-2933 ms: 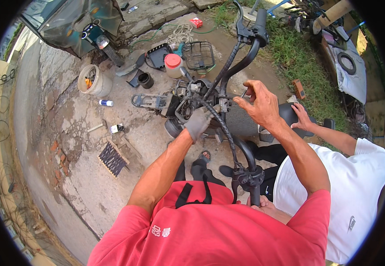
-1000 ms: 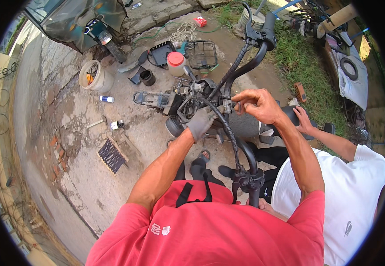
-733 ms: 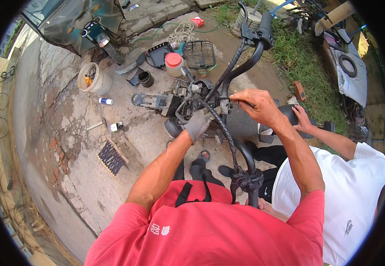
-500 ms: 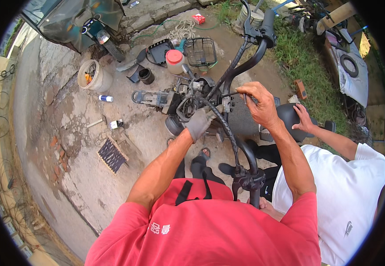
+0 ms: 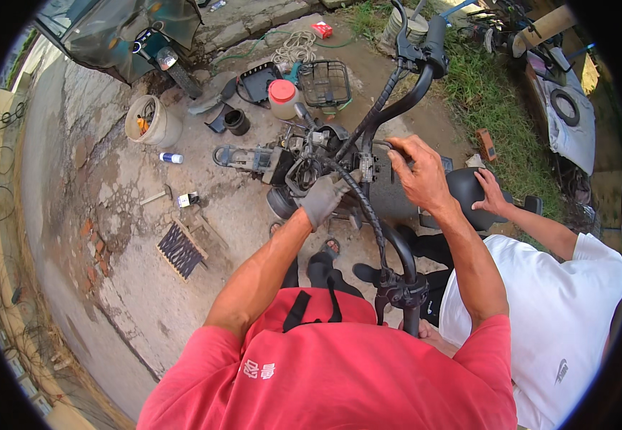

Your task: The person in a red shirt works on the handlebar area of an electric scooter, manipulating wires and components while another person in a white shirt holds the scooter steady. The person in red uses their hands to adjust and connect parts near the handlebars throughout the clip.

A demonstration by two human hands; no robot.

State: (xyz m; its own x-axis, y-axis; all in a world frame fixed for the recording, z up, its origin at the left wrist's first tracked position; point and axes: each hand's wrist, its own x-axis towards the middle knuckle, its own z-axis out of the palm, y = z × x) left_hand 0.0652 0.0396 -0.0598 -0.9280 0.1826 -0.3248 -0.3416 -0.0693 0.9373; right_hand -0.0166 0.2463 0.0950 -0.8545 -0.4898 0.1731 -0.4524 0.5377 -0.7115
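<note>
Clamp being flanked by both hands.
Key being pointed left by half-curled right hand, pinch unclear; left hand being held nearer, grip hidden.

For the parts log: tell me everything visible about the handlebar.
The handlebar is a black, curved, metal-looking tube above the bike, one end toward the picture's upper right, the other beside the red shirt. Each end carries a dark grip and a lever; spiral-wrapped black cables run from both ends toward the middle. Its clamp is too cluttered to make out. Another person's hand appears to touch the near end.
</note>
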